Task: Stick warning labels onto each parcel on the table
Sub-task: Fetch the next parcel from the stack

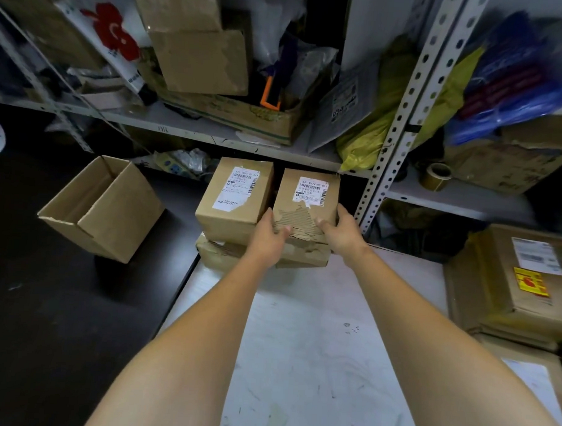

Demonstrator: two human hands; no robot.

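Short of the torn parcel [305, 210] the white table [299, 342] lies scuffed, and well to that parcel's right a larger box [495, 286] already carries a yellow-and-red warning label [531, 281]. The left hand [269, 235] and right hand [340, 231] clasp the torn parcel from either side, thumbs laid on its top; the fingers run down its flanks and are mostly hidden. It sits on lower boxes [220, 252] at the table's far end, touching a neighbouring parcel [235, 204] on its left. It probably should be lifted level and drawn clear of that neighbour, then labelled on sound card, not the ripped patch. Behind the torn parcel stands a crowded shelf [186, 128].
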